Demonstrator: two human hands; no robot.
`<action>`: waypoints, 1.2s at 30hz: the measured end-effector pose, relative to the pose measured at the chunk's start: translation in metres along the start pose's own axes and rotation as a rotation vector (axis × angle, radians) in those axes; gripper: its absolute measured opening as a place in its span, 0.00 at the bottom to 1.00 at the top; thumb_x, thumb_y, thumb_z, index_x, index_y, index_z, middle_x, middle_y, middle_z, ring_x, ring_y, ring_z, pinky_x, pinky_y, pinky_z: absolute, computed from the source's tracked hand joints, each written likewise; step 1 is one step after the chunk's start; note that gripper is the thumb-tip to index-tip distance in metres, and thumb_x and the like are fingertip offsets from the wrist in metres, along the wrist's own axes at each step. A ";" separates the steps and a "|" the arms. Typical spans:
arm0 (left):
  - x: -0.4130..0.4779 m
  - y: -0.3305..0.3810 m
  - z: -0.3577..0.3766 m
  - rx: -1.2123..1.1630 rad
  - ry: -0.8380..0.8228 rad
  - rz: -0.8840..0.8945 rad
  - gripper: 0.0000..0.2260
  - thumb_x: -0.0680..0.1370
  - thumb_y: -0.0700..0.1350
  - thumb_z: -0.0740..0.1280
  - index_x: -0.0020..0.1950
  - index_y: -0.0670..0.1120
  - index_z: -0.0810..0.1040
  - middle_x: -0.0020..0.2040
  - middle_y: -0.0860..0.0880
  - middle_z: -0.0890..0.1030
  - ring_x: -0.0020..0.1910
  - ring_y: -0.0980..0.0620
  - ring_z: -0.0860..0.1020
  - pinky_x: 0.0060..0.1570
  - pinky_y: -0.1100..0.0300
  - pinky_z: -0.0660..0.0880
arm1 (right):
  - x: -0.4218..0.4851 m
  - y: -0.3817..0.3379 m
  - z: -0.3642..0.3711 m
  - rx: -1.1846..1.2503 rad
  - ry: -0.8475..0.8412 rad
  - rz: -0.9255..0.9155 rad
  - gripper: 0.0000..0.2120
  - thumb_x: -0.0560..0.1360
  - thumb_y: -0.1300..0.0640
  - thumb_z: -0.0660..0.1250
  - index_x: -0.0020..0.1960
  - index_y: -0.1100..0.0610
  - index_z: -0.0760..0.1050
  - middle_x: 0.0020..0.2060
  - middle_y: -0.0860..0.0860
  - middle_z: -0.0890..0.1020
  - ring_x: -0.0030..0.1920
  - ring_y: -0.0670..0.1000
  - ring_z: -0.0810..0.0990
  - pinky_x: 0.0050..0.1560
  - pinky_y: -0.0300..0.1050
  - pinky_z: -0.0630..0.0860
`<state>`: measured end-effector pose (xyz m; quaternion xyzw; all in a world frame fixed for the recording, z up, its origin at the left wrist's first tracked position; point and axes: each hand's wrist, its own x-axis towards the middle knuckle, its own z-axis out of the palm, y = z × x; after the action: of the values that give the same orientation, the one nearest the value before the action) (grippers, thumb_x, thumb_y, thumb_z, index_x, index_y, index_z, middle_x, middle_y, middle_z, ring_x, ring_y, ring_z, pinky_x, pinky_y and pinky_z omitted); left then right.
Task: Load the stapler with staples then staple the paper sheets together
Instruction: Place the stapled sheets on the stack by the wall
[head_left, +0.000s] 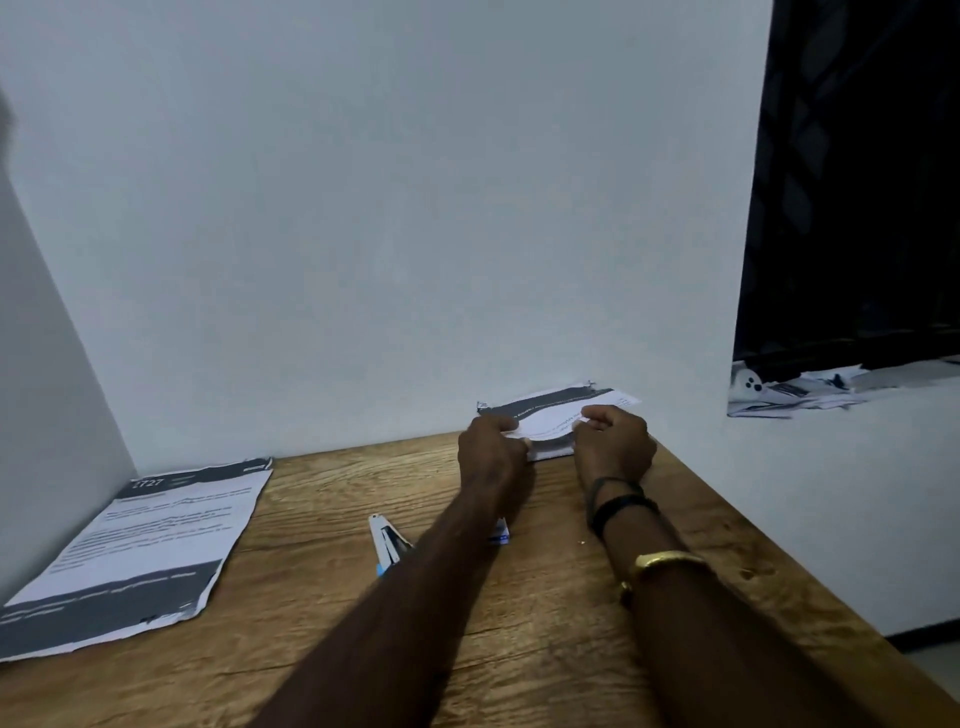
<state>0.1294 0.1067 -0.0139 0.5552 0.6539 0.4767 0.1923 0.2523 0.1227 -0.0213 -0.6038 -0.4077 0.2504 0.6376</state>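
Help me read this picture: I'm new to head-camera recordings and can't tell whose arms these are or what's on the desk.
There is no machine here. A camera worn on the person's head looks forward and down, so the arms are the wearer's own. Both the left hand and the right hand grip a stack of paper sheets at the wall. On the wooden table lie a stapler, partly hidden by the left arm, and another printed stack at the left.

Two hands are seen, left hand (491, 447) and right hand (615, 447). Two paper stacks are counted: held stack (558, 415) and lying stack (150, 545). One stapler (388, 543) and one table (519, 623) are seen.
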 end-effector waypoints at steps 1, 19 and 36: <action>0.001 -0.002 0.004 0.013 -0.016 -0.010 0.18 0.72 0.42 0.74 0.61 0.44 0.83 0.62 0.45 0.82 0.63 0.47 0.78 0.64 0.59 0.73 | 0.003 0.002 0.001 -0.019 -0.004 0.021 0.11 0.73 0.63 0.71 0.52 0.56 0.86 0.50 0.53 0.88 0.57 0.56 0.83 0.62 0.45 0.77; 0.015 0.000 0.003 0.350 -0.123 -0.011 0.12 0.78 0.53 0.65 0.57 0.51 0.84 0.62 0.49 0.83 0.66 0.45 0.75 0.70 0.45 0.67 | -0.004 -0.014 0.014 -0.457 -0.249 0.028 0.11 0.72 0.58 0.69 0.51 0.62 0.81 0.52 0.59 0.86 0.58 0.60 0.82 0.50 0.42 0.77; -0.022 -0.025 -0.099 -0.265 0.287 0.185 0.07 0.78 0.47 0.68 0.47 0.50 0.85 0.41 0.57 0.86 0.44 0.61 0.83 0.48 0.59 0.79 | -0.106 -0.073 0.052 0.074 -0.356 -0.272 0.09 0.74 0.57 0.70 0.54 0.54 0.83 0.44 0.53 0.86 0.44 0.58 0.86 0.50 0.56 0.83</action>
<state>0.0454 0.0474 0.0058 0.5089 0.5524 0.6484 0.1240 0.1396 0.0549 0.0235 -0.4656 -0.5820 0.2797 0.6052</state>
